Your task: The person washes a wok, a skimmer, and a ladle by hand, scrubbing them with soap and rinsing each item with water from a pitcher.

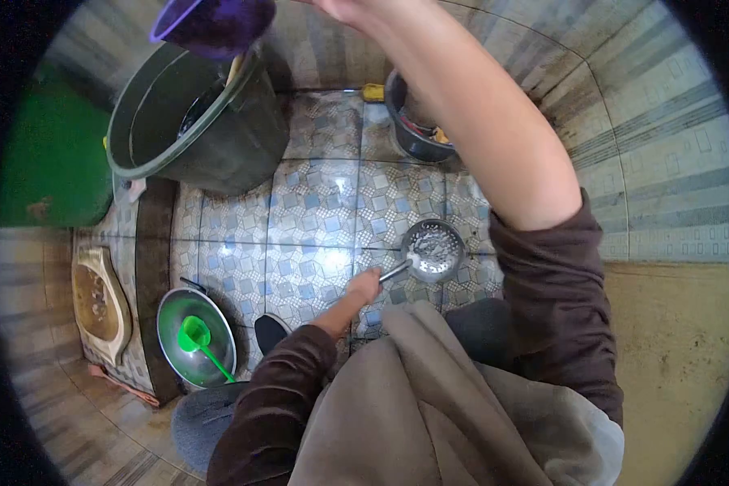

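Observation:
Low over the tiled floor, my left hand [366, 285] is closed around the handle of a small metal saucepan [433, 249]. Whitish suds or bubbles show inside the pan. My right arm reaches up to the top edge, where my right hand [342, 8] is only partly visible. Beside it a purple water dipper [219, 26] is tilted over the rim of a large dark bucket [235, 142]. The dipper's handle runs out of the frame towards my right hand, which appears to grip it.
A metal wok [170, 312] holding a green plastic ladle [194, 332] lies at the left. Behind it is a squat toilet [121, 304] on a raised tiled step. A smaller black bucket [417, 146] with things in it stands by the back wall, near a yellow object [373, 93].

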The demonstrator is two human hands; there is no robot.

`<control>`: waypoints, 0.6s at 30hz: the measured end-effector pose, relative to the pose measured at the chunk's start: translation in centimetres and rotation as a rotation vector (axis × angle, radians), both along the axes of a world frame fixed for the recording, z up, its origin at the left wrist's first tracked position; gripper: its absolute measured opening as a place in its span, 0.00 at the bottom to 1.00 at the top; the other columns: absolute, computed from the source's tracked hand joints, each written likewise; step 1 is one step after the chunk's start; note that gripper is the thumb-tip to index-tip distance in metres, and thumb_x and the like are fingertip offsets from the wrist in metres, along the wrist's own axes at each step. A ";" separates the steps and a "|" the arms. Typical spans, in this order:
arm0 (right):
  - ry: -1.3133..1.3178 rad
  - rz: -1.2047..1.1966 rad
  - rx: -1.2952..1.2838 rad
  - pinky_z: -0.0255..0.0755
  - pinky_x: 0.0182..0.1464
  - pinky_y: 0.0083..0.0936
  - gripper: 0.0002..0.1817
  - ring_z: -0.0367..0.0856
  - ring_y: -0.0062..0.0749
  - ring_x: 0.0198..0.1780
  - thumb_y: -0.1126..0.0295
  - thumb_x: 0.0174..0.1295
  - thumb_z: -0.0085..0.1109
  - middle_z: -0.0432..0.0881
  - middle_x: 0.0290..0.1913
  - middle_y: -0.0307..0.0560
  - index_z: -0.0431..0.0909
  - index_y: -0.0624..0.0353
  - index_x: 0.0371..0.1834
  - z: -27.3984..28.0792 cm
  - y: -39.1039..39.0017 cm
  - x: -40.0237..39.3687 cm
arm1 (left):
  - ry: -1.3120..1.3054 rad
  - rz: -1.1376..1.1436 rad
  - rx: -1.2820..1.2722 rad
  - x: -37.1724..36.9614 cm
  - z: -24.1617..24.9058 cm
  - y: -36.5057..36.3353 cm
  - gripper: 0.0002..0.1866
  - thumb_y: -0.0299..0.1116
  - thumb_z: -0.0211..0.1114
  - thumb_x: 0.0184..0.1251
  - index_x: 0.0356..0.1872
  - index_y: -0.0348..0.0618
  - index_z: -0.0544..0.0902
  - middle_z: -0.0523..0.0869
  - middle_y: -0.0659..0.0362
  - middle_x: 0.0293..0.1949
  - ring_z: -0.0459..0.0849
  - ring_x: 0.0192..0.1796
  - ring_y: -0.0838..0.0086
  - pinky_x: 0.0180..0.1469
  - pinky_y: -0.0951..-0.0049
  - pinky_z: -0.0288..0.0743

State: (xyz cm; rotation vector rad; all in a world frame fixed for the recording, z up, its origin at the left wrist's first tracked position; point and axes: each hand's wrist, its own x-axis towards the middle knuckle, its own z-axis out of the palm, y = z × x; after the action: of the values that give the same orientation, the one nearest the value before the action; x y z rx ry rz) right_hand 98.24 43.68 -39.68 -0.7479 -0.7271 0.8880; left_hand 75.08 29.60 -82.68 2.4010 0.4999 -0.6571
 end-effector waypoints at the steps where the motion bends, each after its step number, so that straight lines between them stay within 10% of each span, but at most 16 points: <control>1: -0.002 -0.015 0.011 0.76 0.37 0.29 0.17 0.76 0.44 0.40 0.72 0.60 0.39 0.71 0.43 0.61 0.60 0.78 0.46 0.1 -2.1 0.8 | -0.002 -0.015 0.011 0.4 1.3 1.0 0.20 0.37 0.60 0.47 0.42 0.42 0.68 0.75 0.49 0.39 0.76 0.39 0.57 0.41 0.62 0.71; 4: -0.262 -0.127 -0.109 0.76 0.37 0.26 0.17 0.77 0.42 0.39 0.71 0.59 0.42 0.73 0.41 0.61 0.62 0.77 0.44 -0.6 -9.2 1.6 | -0.064 -0.143 -0.224 1.7 1.5 5.5 0.18 0.35 0.58 0.49 0.40 0.37 0.66 0.80 0.50 0.24 0.79 0.28 0.61 0.31 0.62 0.72; 7: -0.392 -0.227 -0.373 0.75 0.37 0.22 0.14 0.79 0.32 0.35 0.70 0.57 0.47 0.77 0.34 0.55 0.69 0.74 0.39 -3.1 -16.6 2.0 | 0.303 0.202 -0.904 3.6 8.4 7.7 0.13 0.30 0.52 0.57 0.39 0.37 0.62 0.79 0.56 0.28 0.67 0.13 0.82 0.13 0.80 0.63; 18: -0.775 -0.759 -1.041 0.70 0.25 0.17 0.07 0.79 0.23 0.25 0.77 0.50 0.52 0.78 0.21 0.48 0.74 0.71 0.31 -13.2 -32.1 -1.5 | 0.192 0.461 -1.113 11.5 14.8 4.7 0.09 0.26 0.49 0.59 0.39 0.39 0.62 0.78 0.57 0.35 0.63 0.12 0.86 0.13 0.86 0.61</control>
State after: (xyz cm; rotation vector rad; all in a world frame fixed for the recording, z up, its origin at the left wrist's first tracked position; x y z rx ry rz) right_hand 96.78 11.60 -52.87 -2.1964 -0.5131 0.1743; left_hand 86.60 34.34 -67.92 1.1404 0.5396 -0.6943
